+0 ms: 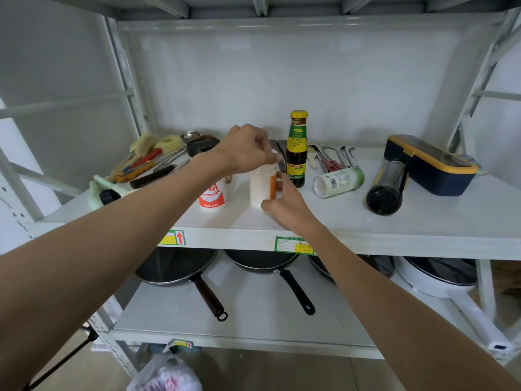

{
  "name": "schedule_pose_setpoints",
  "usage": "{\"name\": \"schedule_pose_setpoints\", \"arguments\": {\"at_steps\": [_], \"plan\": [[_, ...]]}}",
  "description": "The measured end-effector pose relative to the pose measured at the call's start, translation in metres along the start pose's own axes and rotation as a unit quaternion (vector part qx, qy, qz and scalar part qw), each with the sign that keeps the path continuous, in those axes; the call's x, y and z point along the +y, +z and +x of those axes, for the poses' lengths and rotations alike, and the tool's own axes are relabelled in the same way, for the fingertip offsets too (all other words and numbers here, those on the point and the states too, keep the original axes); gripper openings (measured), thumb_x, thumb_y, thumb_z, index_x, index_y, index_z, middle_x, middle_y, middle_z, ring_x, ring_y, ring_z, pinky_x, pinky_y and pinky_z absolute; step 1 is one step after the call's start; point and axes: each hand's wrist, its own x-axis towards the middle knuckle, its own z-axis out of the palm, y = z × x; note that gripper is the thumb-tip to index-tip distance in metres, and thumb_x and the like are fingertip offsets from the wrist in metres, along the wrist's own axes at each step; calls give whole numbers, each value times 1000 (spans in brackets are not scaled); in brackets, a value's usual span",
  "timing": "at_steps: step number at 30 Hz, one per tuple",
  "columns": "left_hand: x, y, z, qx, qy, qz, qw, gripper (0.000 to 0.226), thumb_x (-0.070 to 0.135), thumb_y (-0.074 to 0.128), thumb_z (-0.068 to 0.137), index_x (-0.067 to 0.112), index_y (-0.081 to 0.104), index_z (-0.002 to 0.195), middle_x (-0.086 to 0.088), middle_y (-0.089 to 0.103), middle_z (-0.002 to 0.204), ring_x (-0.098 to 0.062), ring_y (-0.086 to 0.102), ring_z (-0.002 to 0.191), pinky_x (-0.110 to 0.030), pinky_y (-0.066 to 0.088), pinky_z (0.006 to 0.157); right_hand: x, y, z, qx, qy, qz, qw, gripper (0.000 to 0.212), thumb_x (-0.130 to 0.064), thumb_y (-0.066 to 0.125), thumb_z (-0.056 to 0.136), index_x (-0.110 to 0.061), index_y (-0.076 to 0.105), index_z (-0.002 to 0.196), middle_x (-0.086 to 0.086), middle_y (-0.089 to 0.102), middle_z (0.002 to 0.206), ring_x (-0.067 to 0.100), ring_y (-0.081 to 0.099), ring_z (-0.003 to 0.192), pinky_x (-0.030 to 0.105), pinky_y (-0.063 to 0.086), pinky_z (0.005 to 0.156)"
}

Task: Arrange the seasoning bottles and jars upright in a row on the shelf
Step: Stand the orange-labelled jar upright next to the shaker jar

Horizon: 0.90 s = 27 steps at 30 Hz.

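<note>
A white jar with an orange label (260, 187) stands upright on the white shelf (366, 230). My left hand (245, 149) pinches its top from above, and my right hand (284, 204) holds its lower side. Left of it stands a white jar with a red label (213, 194), partly hidden by my left forearm. Just right and behind, a dark sauce bottle (297, 149) with a yellow cap stands upright. Further right, a white-and-green bottle (338, 182) and a dark steel-bodied bottle (387, 187) lie on their sides.
Brushes, knives and tools (146, 162) crowd the shelf's left rear; cutlery (335, 159) lies behind the fallen bottles. A navy-and-yellow box (431, 165) sits at the right. Frying pans (180, 266) rest on the lower shelf, and a plastic bag (166, 373) lies below.
</note>
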Motion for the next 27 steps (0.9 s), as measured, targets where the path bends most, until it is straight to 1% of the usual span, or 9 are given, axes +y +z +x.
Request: {"name": "schedule_pose_setpoints", "arguments": {"at_steps": [2, 5, 11, 15, 17, 19, 21, 24, 27], "plan": [[-2, 0, 0, 0, 8, -7, 1000, 28, 34, 75, 82, 10, 74, 96, -5, 75, 100, -18, 64, 104, -29, 50, 94, 1, 0, 1, -3, -4, 4, 1000, 69, -4, 67, 77, -20, 37, 137, -2, 55, 117, 18, 55, 108, 24, 48, 72], [2, 2, -2, 7, 31, 24, 999, 27, 25, 70, 87, 13, 75, 111, -4, 73, 111, -15, 63, 110, -17, 42, 91, 4, 1, 5, 15, 7, 14, 1000, 71, -4, 71, 75, -20, 38, 136, -3, 57, 111, 18, 58, 105, 21, 46, 67], [7, 3, -2, -7, 52, 38, 998, 27, 3, 64, 89, 9, 73, 113, -4, 71, 117, -15, 62, 114, -15, 42, 90, 7, 1, 8, 45, 10, 5, 999, 76, -18, 81, 71, -20, 42, 136, 0, 61, 116, 15, 61, 101, 16, 44, 68], [4, -1, -5, -5, 55, 19, 998, 27, -7, 64, 85, 4, 74, 108, -7, 72, 112, -16, 66, 110, -14, 45, 89, 9, 6, 10, 62, 7, -51, 997, 65, -38, 80, 55, -27, 54, 113, 1, 60, 111, 19, 60, 101, 37, 54, 84], [2, -3, -8, 2, 57, 23, 998, 31, -11, 62, 84, 4, 74, 108, -7, 72, 112, -16, 66, 108, -15, 47, 87, 8, 5, 9, 58, 3, -58, 997, 56, -31, 79, 58, -23, 54, 108, 1, 62, 105, 18, 61, 97, 37, 55, 83], [3, -2, -11, -1, 57, 42, 997, 40, -13, 57, 84, 6, 71, 117, -5, 70, 117, -12, 63, 104, -11, 43, 78, 8, 2, 7, 45, 1, -46, 998, 50, -17, 78, 66, -19, 54, 109, 1, 63, 103, 15, 62, 94, 27, 52, 75], [4, 2, -14, -1, 60, 59, 996, 39, -3, 57, 90, 9, 66, 125, -6, 68, 122, -17, 61, 107, -17, 43, 74, 8, 0, 6, 35, 2, -35, 999, 51, -14, 77, 70, -17, 51, 114, -3, 63, 101, 10, 62, 91, 19, 47, 68], [5, 9, -14, 18, 69, 62, 996, 31, 31, 63, 93, 12, 72, 115, -14, 69, 115, -27, 60, 107, -31, 49, 84, 6, 0, 4, 35, -7, -36, 999, 60, -21, 81, 71, -17, 47, 120, -5, 60, 104, 8, 60, 90, 15, 42, 66], [3, 14, -12, 47, 62, 34, 996, 28, 28, 69, 89, 13, 75, 111, -9, 73, 112, -17, 61, 104, -20, 41, 80, 5, 0, 3, 34, -10, -36, 999, 63, -25, 83, 70, -19, 43, 119, -1, 60, 110, 11, 60, 94, 15, 41, 66]]}}
